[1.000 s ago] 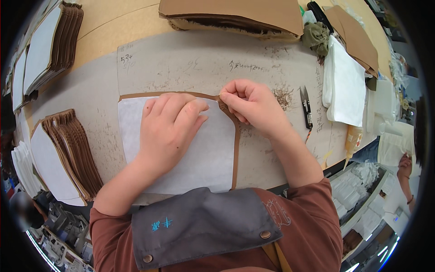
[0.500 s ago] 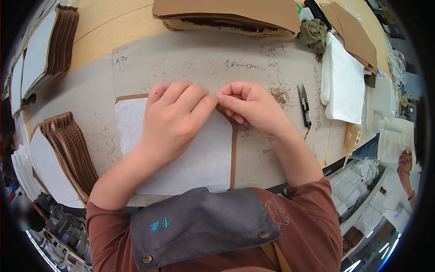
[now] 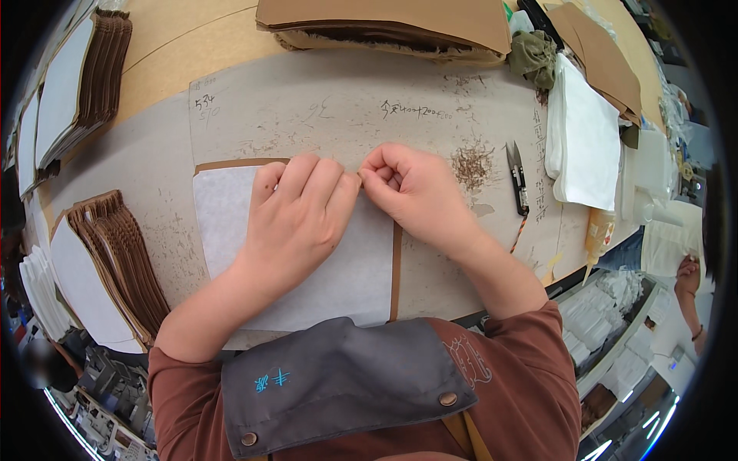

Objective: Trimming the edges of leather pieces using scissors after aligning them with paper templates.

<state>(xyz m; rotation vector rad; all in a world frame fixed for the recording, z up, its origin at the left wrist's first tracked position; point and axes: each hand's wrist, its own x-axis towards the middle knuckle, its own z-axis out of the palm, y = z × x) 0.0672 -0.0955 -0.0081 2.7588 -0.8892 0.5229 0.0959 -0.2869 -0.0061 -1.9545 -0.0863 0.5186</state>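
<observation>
A flat white panel with a narrow brown edge [image 3: 304, 292] lies on the work table in front of me. Over its upper part is my left hand [image 3: 300, 203], fingers bent and fingertips pinched at the panel's far edge near the right corner. Right beside them, my right hand [image 3: 407, 188] pinches at the same edge with thumb and forefinger, its other fingers curled in. The two sets of fingertips nearly touch, and they hide most of that corner. Thread snips [image 3: 517, 180] with dark handles and an orange cord lie to the right of my right hand.
Stacked brown-and-white panels [image 3: 115, 261] stand at the left, with another stack [image 3: 81, 84] behind. A large brown stack [image 3: 384, 27] fills the far side. White cloths [image 3: 584, 138], an olive rag [image 3: 532, 58] and a glue bottle [image 3: 598, 234] sit at the right. Brown scraps [image 3: 473, 165] litter the table.
Both hands have shifted slightly left and nearer to me, with their fingertips still together at the panel's edge. The right hand's fingers have curled in more. The panel stays in place.
</observation>
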